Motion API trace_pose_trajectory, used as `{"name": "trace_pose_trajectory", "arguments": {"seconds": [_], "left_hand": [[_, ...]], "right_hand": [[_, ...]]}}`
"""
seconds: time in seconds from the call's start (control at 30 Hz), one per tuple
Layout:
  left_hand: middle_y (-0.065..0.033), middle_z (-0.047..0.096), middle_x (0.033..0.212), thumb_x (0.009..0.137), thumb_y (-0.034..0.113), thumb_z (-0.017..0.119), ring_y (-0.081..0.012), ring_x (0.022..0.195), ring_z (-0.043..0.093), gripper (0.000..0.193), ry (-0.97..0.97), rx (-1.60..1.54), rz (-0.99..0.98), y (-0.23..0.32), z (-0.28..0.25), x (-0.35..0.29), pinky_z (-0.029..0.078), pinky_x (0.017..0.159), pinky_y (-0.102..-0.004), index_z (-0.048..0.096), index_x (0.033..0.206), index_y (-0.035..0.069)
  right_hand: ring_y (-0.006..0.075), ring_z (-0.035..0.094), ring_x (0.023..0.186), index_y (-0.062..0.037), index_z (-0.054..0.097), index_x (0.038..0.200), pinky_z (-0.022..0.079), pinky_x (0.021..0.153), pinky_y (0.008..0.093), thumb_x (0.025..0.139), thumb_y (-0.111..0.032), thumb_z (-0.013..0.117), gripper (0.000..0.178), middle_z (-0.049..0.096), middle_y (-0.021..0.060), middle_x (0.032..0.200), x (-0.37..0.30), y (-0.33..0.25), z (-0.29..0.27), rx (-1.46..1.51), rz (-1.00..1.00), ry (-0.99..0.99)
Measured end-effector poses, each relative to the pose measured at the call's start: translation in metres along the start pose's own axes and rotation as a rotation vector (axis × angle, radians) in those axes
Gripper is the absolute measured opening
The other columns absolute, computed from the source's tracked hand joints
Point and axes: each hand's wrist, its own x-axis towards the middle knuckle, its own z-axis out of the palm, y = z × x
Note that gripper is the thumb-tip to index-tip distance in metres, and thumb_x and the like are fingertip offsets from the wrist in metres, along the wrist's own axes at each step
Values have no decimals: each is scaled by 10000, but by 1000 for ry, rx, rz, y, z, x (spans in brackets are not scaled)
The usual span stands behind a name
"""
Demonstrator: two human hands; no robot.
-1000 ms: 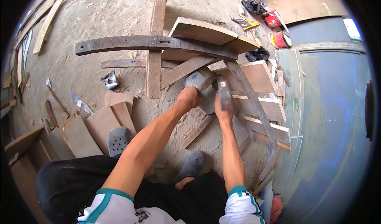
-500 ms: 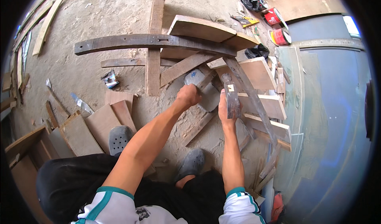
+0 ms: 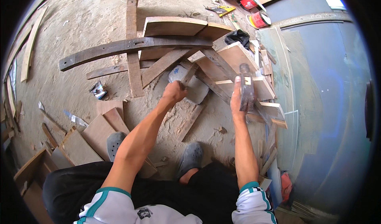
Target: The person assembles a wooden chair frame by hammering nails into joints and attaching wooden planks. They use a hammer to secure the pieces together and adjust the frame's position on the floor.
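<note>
My left hand (image 3: 174, 91) is closed around the near end of a short wooden strip (image 3: 189, 74). That strip lies across a grey block (image 3: 197, 91) on the dusty floor. Off to the right, my right hand (image 3: 237, 99) grips a hammer, its dark metal head (image 3: 247, 90) raised above the boards; its handle is mostly hidden. Beyond my left hand, a long dark wooden bar (image 3: 107, 48) with holes lies over a lighter plank (image 3: 133, 71). A slanting wooden brace (image 3: 162, 67) and a dark slat (image 3: 214, 88) run close to the block.
Pale boards (image 3: 238, 57) are stacked to the right, beside a grey-blue panel (image 3: 325, 105). Paint cans (image 3: 260, 20), a yellow-handled saw (image 3: 222, 10) and a black bag (image 3: 238, 38) sit at the far right. Board offcuts (image 3: 81, 144) lie left of my shoes (image 3: 190, 158).
My right hand has carried the hammer rightward, away from the block. My left hand keeps hold of the strip. The whole view has shifted, so the floor items appear farther left.
</note>
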Motion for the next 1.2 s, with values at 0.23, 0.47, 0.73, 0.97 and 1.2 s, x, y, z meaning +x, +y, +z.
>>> {"name": "trace_pose_trajectory", "arguments": {"seconds": [0.23,0.47,0.73,0.97,1.2], "left_hand": [[-267,657,985,771,367,689,-379,982,635,399,39,-1,47,-6,3,2,509,851,-429,689,922,-3],[-148,689,711,784,448,668,-284,681,692,476,-106,-102,-108,10,-16,-13,549,675,-367,690,878,-18],[-131,674,659,774,416,647,-253,607,679,462,-20,-150,-60,-2,-2,-1,538,606,-353,674,831,-42],[-80,641,657,757,278,666,-185,530,622,305,-107,-414,-72,2,-6,-12,477,469,-320,656,792,-25],[-80,660,707,758,250,682,-147,497,579,282,-171,-475,-89,-4,-17,-14,432,430,-292,670,821,-25]], "right_hand": [[218,542,634,27,550,1135,443,610,348,896,-424,619,515,574,105,820,57,0,-20,33,-11,84],[96,493,458,-24,538,1217,390,366,253,820,-437,720,601,569,95,973,80,-16,-26,356,309,-161],[323,500,1215,-88,497,1321,429,1010,384,808,-336,731,615,507,162,1329,90,-3,-31,1,-320,-196],[311,513,1191,-54,541,1286,387,1017,378,767,-398,769,663,543,173,1311,90,-30,-52,23,-61,-282],[298,539,1162,-49,584,1237,396,1001,367,779,-358,767,582,586,157,1261,76,-42,-53,101,-37,-273]]}}
